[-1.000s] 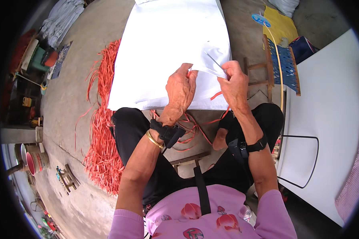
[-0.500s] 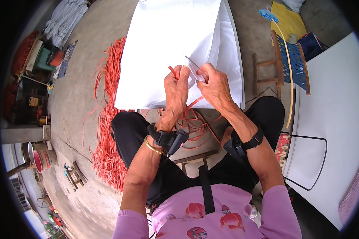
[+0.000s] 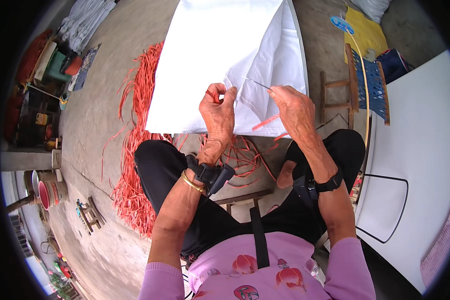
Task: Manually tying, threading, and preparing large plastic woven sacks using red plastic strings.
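A large white sheet of woven-looking fabric (image 3: 210,50) lies spread before me, its right side creased into folds. My left hand (image 3: 218,114) is closed at its near part, pinching the fabric between thumb and fingers. A piece of red strip (image 3: 213,96) shows within the curl of those fingers. Off to the right, my right hand (image 3: 297,112) grips a long thin metal needle (image 3: 257,82), its tip pointing left over the sheet. Below that hand a red strip (image 3: 266,122) stretches out, blurred; where it joins the needle is hidden.
A long heap of red strips (image 3: 137,165) lies on the floor at left, with loose strips (image 3: 242,155) between my knees. To the right stand a wooden frame seat with blue webbing (image 3: 372,82) and a white panel (image 3: 410,130). Buckets (image 3: 52,192) stand far left.
My right hand has moved right, away from the left hand, carrying the needle with it. The red strip beneath it has shifted too. My left hand stays nearly in place, its fingers more curled.
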A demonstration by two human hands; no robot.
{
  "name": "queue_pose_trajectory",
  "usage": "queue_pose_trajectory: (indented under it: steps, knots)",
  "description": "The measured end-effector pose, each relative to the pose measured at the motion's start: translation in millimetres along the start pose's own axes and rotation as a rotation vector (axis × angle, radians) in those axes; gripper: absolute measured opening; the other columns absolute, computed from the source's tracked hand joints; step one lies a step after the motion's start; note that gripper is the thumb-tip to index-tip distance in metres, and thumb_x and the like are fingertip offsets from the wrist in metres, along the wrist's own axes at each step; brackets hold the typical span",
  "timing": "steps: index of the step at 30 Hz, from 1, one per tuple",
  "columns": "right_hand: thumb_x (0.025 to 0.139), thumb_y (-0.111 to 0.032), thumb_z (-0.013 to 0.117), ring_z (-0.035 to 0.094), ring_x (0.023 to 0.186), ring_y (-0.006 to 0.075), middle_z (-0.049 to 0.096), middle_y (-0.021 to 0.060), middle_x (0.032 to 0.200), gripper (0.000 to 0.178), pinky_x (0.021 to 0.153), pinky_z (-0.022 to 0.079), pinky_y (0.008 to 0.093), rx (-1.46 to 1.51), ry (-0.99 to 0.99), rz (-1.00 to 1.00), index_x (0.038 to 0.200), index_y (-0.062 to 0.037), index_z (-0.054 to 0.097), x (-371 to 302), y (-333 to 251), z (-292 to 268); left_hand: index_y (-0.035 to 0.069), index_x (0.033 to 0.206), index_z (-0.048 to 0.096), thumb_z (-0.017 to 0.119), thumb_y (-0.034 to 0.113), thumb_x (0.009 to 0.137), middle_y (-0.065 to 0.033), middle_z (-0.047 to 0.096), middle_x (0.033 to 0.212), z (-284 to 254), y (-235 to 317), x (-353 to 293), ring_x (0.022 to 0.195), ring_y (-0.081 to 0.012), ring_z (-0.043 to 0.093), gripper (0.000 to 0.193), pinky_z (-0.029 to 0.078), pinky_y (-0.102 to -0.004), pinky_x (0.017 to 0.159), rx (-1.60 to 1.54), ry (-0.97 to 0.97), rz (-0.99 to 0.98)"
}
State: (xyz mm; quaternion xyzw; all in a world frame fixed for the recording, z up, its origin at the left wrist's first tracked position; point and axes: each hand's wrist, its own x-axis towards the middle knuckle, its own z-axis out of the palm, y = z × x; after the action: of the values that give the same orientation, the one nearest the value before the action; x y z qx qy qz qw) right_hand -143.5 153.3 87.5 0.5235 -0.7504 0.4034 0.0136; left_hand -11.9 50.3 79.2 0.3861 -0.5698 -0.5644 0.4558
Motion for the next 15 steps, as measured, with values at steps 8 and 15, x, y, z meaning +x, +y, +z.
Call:
queue_pose_trajectory:
  steps: [8, 15]
  knots:
    - [0.085, -0.031, 0.055, 0.055, 0.057, 0.0333, 0.056, 0.0134, 0.059, 0.033, 0.052, 0.042, 0.0411, -0.041, -0.106, 0.06, 0.069, -0.0023, 0.058, 5.3, -8.2, -9.3, 0.002, 0.081, 0.053, 0.062, 0.001, 0.079, 0.0019, 0.045, 0.06, -0.1, -6.2, -3.1, 0.051, -0.0067, 0.041, 0.009, 0.033, -0.0229, 0.045, 0.418, -0.106, 0.498]
    - [0.084, -0.038, 0.055, 0.041, 0.043, 0.0244, 0.042, 0.0167, 0.046, 0.051, 0.048, 0.035, 0.0404, 0.261, -0.141, 0.369, 0.058, 0.0056, 0.05, 11.5, 6.0, 0.7, 0.007, 0.09, 0.057, 0.065, 0.004, 0.072, -0.0081, 0.058, 0.08, 7.8, 8.9, -21.8, 0.06, -0.0272, 0.059, 0.02, 0.047, -0.0346, 0.051, 0.634, -0.431, 0.666]
